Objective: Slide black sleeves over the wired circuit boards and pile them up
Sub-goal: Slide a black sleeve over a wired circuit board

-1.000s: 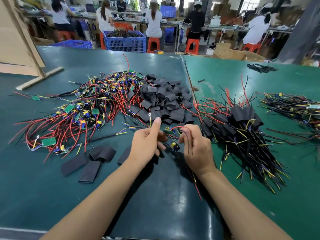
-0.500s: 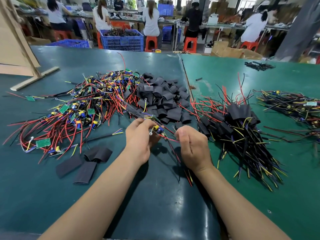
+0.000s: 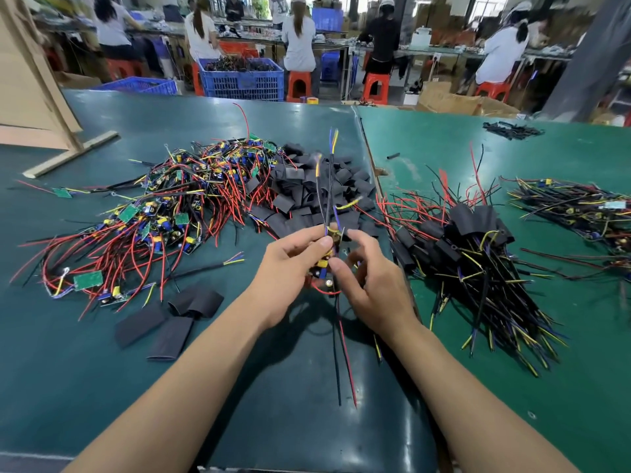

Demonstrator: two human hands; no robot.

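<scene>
A wired board [image 3: 328, 259] is pinched by the left hand [image 3: 285, 268] and the right hand [image 3: 370, 281]; its face is hidden by fingers.

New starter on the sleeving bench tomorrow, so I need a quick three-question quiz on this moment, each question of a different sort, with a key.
1. True or false: the circuit board held between the hands already wears a black sleeve.
2. Where does the pile of sleeved boards lie? A) left of the hands B) right of the hands C) in the blue crate
3. Fill in: the left hand pinches the board's ____ wires, which stand up above the hands.

Key
1. False: the board is bare, its yellow parts showing.
2. B; the bare boards lie to the left, and the loose sleeves beyond the hands.
3. Black.
</scene>
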